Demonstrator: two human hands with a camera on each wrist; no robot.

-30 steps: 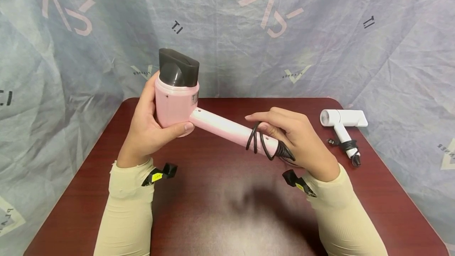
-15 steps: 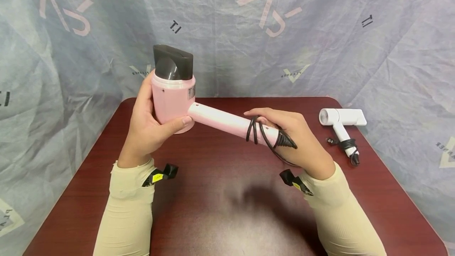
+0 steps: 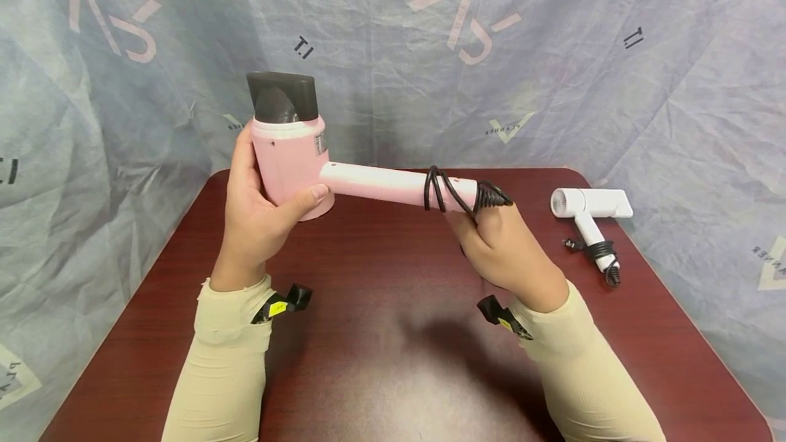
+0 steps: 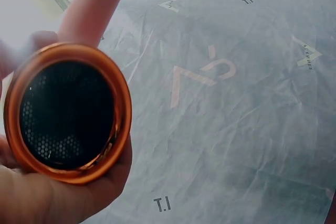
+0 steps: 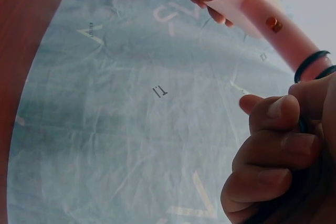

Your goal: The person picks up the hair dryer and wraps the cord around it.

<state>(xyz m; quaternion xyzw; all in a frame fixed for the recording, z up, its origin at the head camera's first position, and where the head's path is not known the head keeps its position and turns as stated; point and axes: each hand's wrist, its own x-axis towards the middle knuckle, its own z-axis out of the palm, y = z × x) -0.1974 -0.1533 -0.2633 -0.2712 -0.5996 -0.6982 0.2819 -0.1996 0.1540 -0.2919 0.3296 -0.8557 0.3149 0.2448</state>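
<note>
A pink hair dryer [image 3: 285, 162] with a black flat nozzle [image 3: 284, 97] is held up above the table, nozzle upward. My left hand [image 3: 248, 224] grips its barrel, thumb across the near side. The left wrist view shows its copper-rimmed intake grille [image 4: 68, 114] and curled fingers around the barrel. Black cord [image 3: 434, 189] is looped around the far end of the handle [image 3: 381, 183]. Under that end, my right hand [image 3: 506, 251] grips the cord; in the right wrist view its fingers [image 5: 268, 145] curl over a dark length of it.
To the right, a white hair dryer [image 3: 589, 203] lies on the dark red table [image 3: 368, 333], its black cord [image 3: 600, 249] wound around the handle. Behind the table hangs a grey printed cloth [image 3: 374, 53]. A small black camera sits on each wrist.
The pink hair dryer has shifted slightly left and up, its handle swinging up closer to level. My right hand has moved from over the handle's end to beneath it, its fingers curling in.
</note>
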